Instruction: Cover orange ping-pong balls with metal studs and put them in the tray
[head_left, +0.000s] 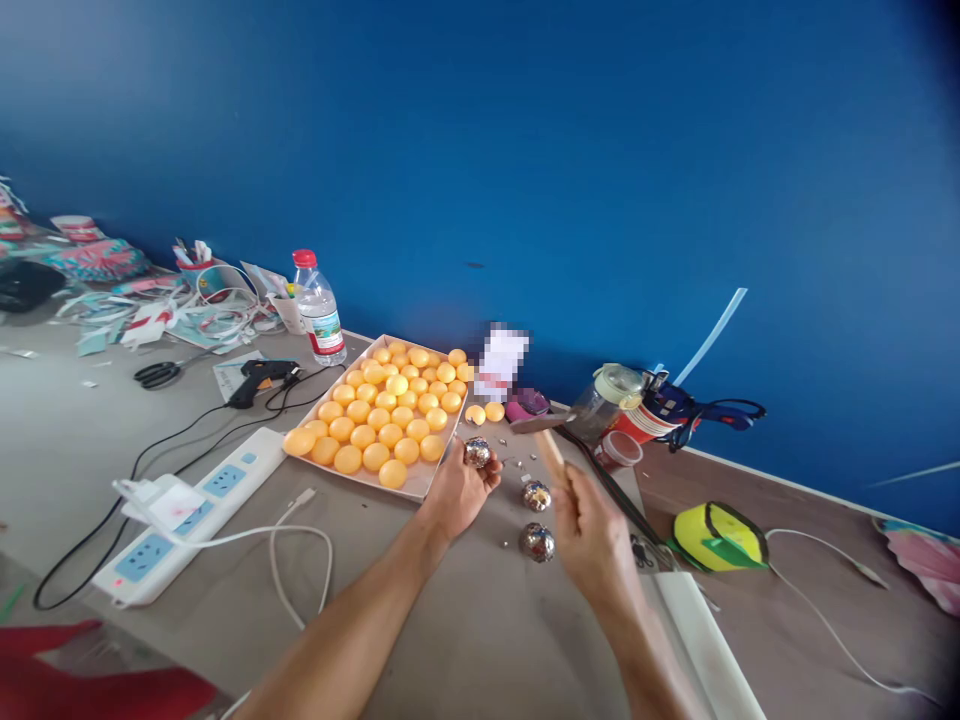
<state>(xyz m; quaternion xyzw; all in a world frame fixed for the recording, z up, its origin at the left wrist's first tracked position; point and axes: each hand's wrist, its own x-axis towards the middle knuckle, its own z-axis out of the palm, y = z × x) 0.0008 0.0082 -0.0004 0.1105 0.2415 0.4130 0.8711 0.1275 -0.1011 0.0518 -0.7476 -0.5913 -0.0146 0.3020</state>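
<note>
My left hand [459, 490] pinches a small glittery ball [477, 452] just past the near corner of a shallow white tray [420, 482] filled with several orange balls [390, 410]. My right hand [589, 530] is closed round the wooden handle of a hammer [546, 432], whose metal head points left above the table. Two more glittery balls [537, 495] [538, 541] lie on the table between my hands. Two loose orange balls [484, 412] rest beside the tray.
A white power strip [187, 510] with cables lies at the left. A black glue gun [259, 377], scissors [157, 374] and a water bottle [319, 308] stand behind it. Cups and a jar [622, 405] sit at the right, with a yellow-green object [718, 537] nearby.
</note>
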